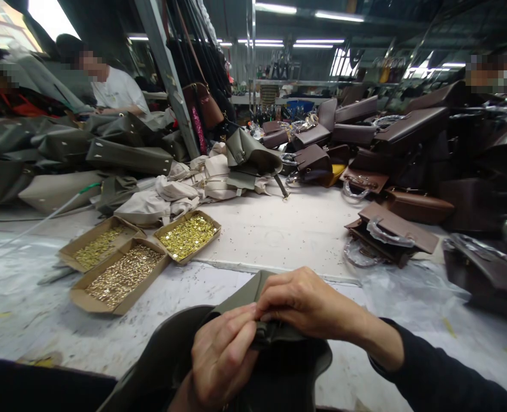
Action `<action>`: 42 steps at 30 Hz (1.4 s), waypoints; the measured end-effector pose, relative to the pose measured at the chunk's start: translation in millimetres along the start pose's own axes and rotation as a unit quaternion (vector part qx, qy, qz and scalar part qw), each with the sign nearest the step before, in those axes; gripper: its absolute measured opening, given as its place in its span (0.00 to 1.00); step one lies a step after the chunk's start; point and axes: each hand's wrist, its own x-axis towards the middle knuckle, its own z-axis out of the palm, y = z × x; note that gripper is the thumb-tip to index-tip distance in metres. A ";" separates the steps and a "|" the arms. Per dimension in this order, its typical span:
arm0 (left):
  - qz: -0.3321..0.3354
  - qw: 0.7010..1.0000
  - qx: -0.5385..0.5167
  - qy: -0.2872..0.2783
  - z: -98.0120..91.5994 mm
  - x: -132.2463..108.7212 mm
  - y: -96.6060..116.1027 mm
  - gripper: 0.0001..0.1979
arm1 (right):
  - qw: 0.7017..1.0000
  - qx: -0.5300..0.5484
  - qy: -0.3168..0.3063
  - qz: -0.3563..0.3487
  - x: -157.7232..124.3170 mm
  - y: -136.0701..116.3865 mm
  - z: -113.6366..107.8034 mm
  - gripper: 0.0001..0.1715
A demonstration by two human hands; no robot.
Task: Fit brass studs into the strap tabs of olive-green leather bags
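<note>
A dark olive-green handbag (167, 349) lies in front of me at the near edge of the table, its opening facing me. My left hand (225, 352) is closed on the edge of the bag, fingers bent around it. Right beside it, my right hand (298, 300) pinches the same edge, its fingertips meeting those of the left. Whatever small part may sit between the fingertips is hidden. Beyond the bag to the left stand cardboard trays of small metal pieces: one tray (76, 297) has copper-gold pieces, another (216, 233) brighter yellow ones.
A third tray (64, 252) stands at the left. Behind lie beige cloth-like bundles (144, 207) and piled olive bags (127, 155). Brown handbags (416, 206) with plastic-wrapped handles fill the right. A metal post (171, 80) rises at the table's back. A person (118, 88) in white sits far left.
</note>
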 end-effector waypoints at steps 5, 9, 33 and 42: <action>-0.004 1.000 -0.010 -0.004 1.4 -2.0 -0.8 0.16 | 0.999 0.030 -0.033 -0.008 1.8 2.5 -6.1 0.09; -0.003 1.000 -0.008 -0.008 0.7 -3.1 -0.7 0.16 | 0.999 0.024 -0.040 -0.014 5.5 4.3 -8.5 0.07; -0.007 1.000 0.017 -0.008 0.5 -0.6 -0.8 0.16 | 0.995 -0.059 -0.074 -0.040 3.3 1.7 -12.3 0.06; 0.006 1.000 -0.003 -0.015 2.8 -1.9 2.0 0.16 | 0.992 -0.067 -0.100 -0.037 5.1 2.6 -14.2 0.04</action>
